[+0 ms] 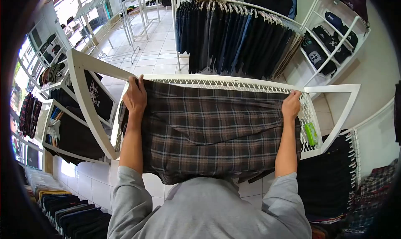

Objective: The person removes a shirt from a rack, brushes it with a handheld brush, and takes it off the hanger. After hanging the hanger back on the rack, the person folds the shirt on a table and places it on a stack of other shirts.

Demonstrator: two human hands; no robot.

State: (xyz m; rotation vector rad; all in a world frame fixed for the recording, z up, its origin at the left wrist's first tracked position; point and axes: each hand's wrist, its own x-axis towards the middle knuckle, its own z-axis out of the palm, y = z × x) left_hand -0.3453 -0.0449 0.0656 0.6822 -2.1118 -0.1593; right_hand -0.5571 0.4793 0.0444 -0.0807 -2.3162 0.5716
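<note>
A brown-and-black plaid shirt point(217, 126) lies spread across a white mesh-topped rack point(234, 81), its near part hanging over the front edge. Folds run sideways through the cloth, and no collar shows. My left hand point(135, 98) is closed on the shirt's far left corner, by the rack's left frame. At the far right corner, my right hand point(291, 106) pinches the cloth with its fingers curled. Both arms reach forward over the shirt, stretching the far edge between the hands.
A small green packet point(310, 134) rests on the mesh right of the shirt. Beyond the rack hang dark trousers point(234, 38) on a rail. Caps and bags fill a white shelf point(330, 42) at the right. More hanging clothes point(75, 214) stand at the lower left.
</note>
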